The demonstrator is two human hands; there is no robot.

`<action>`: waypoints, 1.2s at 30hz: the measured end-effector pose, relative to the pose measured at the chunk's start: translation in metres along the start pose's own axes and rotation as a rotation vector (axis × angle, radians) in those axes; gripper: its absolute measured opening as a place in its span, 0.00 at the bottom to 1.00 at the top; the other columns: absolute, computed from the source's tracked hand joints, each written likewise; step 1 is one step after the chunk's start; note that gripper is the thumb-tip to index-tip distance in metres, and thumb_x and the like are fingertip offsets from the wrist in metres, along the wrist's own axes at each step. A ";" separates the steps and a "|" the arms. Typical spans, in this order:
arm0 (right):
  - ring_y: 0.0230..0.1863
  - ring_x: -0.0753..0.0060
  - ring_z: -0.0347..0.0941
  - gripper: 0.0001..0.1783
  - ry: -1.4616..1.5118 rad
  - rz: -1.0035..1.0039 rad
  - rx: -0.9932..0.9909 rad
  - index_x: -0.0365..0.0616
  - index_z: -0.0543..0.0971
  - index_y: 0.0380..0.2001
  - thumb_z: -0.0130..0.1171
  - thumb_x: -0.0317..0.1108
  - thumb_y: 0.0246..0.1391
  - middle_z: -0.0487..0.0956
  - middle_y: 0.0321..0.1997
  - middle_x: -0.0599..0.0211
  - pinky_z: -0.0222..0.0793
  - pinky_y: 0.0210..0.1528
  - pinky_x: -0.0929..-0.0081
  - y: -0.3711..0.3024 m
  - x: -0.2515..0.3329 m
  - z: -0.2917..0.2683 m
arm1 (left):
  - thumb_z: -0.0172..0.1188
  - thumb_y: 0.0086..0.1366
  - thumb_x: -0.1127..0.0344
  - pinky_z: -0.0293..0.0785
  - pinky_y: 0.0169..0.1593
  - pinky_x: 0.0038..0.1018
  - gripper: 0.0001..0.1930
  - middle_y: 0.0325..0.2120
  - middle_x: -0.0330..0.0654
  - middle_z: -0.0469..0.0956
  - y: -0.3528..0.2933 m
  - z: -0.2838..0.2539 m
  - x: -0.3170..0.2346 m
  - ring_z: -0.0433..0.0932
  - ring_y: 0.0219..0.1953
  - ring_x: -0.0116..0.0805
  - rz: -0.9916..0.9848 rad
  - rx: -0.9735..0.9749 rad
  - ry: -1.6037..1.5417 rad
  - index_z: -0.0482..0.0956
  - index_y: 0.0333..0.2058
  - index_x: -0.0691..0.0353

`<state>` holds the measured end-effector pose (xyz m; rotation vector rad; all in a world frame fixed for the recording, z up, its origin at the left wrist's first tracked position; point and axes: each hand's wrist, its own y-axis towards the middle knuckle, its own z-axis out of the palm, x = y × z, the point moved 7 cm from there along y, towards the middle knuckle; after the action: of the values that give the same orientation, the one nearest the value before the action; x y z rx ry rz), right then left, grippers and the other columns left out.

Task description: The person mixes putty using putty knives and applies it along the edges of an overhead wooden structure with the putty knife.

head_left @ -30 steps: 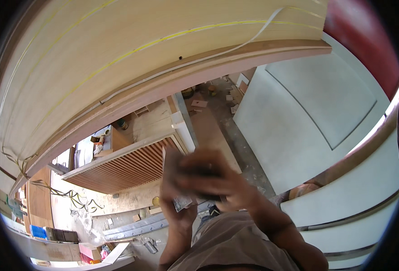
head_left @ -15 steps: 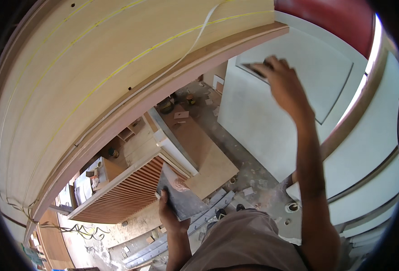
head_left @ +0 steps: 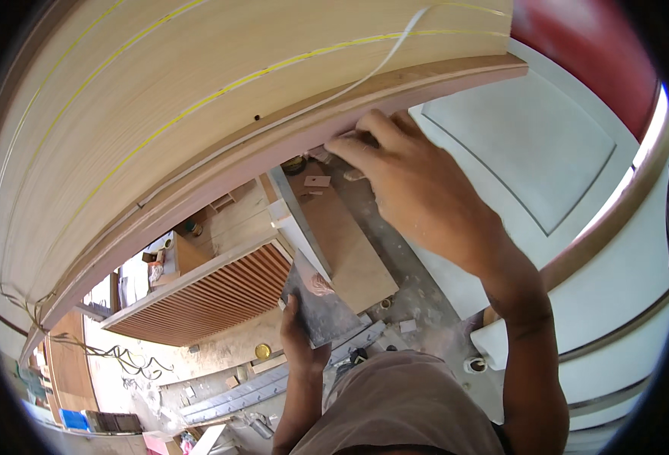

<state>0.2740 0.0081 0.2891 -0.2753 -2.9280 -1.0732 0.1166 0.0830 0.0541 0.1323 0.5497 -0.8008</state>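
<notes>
Right hand pinches the smooth wooden panel edge — left hand, grip clamped, holds a flat grey scraper.

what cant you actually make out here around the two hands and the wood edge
- Head view: whatever the right hand presses against the wooden panel edge is hidden under its fingers.
- Head view: the lower part of the flat grey sheet is covered by the left hand.
- Head view: small items on the floor are too small to identify.
</notes>
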 end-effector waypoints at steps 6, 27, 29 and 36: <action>0.52 0.55 0.68 0.27 0.152 -0.055 0.021 0.45 0.76 0.52 0.55 0.17 0.46 0.71 0.48 0.62 0.72 0.49 0.64 -0.002 0.024 0.016 | 0.46 0.73 0.56 0.78 0.25 0.23 0.17 0.39 0.38 0.81 0.008 0.016 -0.012 0.83 0.31 0.30 0.074 -0.067 -0.066 0.71 0.53 0.60; 0.42 0.69 0.76 0.18 1.463 1.348 -0.722 0.37 0.72 0.50 0.60 0.32 0.58 0.77 0.43 0.64 0.74 0.46 0.69 -0.253 -0.059 0.086 | 0.50 0.71 0.47 0.78 0.37 0.31 0.28 0.44 0.43 0.74 0.021 0.057 0.037 0.79 0.40 0.34 0.385 -0.115 0.298 0.63 0.58 0.62; 0.39 0.72 0.77 0.16 1.494 1.249 -0.709 0.36 0.74 0.47 0.60 0.30 0.57 0.78 0.40 0.65 0.75 0.41 0.71 -0.243 -0.059 0.092 | 0.51 0.71 0.52 0.76 0.44 0.32 0.23 0.44 0.45 0.76 0.011 0.059 0.050 0.78 0.43 0.37 0.334 -0.037 0.512 0.68 0.54 0.66; 0.37 0.81 0.71 0.13 1.446 1.107 -0.756 0.36 0.77 0.40 0.59 0.36 0.61 0.77 0.37 0.72 0.68 0.39 0.78 -0.206 -0.094 0.062 | 0.52 0.66 0.67 0.73 0.47 0.30 0.16 0.36 0.53 0.79 -0.005 0.038 0.081 0.79 0.41 0.41 0.087 0.477 1.471 0.76 0.49 0.69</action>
<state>0.3347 -0.1211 0.1034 -0.6185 -0.8045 -1.1978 0.1749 0.0157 0.0458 1.2353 1.6992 -0.6281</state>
